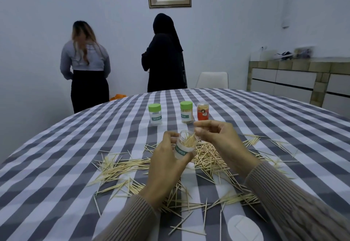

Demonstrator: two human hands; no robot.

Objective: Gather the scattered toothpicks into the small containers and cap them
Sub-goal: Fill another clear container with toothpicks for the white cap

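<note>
Three containers stand capped at the far side of the checked tablecloth (75, 146): a green-lidded container on the left (155, 114) that looks almost empty through its clear wall, a green-lidded container (186, 112) showing toothpicks inside, and just beside it a red-labelled container with a clear cap (203, 111). A fourth, the open container (184, 145), is lifted above the table, tilted, uncapped and partly filled, gripped around its body by the left hand (167, 162). The right hand (217, 136) is at its mouth, fingertips pinched narrow; what they pinch cannot be told. Scattered toothpicks (206, 157), very many, lie in loose heaps below and around both hands. Judged: early to middle stage; most gathering remains. No loose cap for the held container is visible.
</note>
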